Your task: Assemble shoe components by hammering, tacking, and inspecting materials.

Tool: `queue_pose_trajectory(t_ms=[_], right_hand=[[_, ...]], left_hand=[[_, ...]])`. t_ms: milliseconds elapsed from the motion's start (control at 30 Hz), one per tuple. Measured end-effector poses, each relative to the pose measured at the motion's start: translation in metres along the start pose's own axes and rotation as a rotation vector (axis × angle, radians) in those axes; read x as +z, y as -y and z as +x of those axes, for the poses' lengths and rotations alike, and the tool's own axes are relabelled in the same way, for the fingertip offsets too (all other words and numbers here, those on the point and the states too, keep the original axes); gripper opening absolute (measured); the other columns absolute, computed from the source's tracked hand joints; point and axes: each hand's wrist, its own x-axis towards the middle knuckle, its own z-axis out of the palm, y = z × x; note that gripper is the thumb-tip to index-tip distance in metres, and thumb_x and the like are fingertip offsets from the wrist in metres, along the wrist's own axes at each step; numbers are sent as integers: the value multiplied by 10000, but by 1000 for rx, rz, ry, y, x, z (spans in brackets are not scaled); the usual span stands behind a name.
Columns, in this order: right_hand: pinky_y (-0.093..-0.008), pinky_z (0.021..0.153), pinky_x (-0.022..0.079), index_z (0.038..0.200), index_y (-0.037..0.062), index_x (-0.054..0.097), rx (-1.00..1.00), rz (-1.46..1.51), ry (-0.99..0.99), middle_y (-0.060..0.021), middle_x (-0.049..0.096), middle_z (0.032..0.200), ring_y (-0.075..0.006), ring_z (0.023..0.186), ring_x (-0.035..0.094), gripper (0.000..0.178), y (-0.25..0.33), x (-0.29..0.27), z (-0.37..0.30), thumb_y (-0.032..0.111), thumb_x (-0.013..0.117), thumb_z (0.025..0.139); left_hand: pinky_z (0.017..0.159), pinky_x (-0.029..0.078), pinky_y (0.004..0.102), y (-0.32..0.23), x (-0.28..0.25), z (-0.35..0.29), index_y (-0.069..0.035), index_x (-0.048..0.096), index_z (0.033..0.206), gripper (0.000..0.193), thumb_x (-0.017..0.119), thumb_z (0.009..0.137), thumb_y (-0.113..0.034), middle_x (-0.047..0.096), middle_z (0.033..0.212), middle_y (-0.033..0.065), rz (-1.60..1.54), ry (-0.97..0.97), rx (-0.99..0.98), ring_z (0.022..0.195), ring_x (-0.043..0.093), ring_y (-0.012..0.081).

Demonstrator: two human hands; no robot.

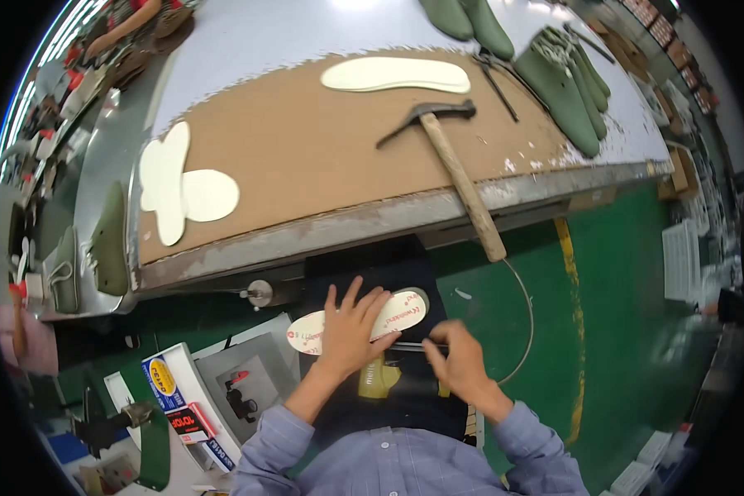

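Note:
A pale insole with red print lies across my lap, and a greenish-grey edge shows under its right end. My left hand rests flat over its middle, fingers spread and thumb along the near edge. Just right of the insole, my right hand is closed with curled fingers. A thin metallic strip runs by its fingertips; what the fingers hold is not clear. Beyond, a wooden-handled hammer lies on the bench, its handle jutting over the front edge.
The brown bench board carries another pale insole and several cream insole pieces at left. Green shoe lasts and pincers lie at far right. An open box of small goods stands at lower left.

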Motion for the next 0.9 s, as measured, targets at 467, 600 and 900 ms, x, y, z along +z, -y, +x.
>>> queue_pose_trajectory(t_ms=[467,600,900], right_hand=[[-411,784,488,1365,37,423,11,-13,548,-153,615,976,-314,882,615,631,32,-21,-42,328,663,860],[-348,891,465,1427,-32,321,172,649,429,-170,627,1119,-272,1063,615,846,14,-49,-53,586,548,895],[-426,847,510,1386,-18,369,132,399,184,-269,633,1100,-419,1001,640,933,17,-44,-44,631,649,777]], left_hand=[[995,358,431,-6,0,-2,-70,504,1298,718,771,702,-367,550,1304,72,-38,18,38,1167,513,251],[974,360,429,-10,0,3,-69,501,1293,724,779,688,-356,555,1288,65,-30,2,27,1135,519,252],[947,357,417,-16,4,6,-81,496,1293,726,787,674,-322,550,1279,52,-40,-23,7,1086,516,241]])
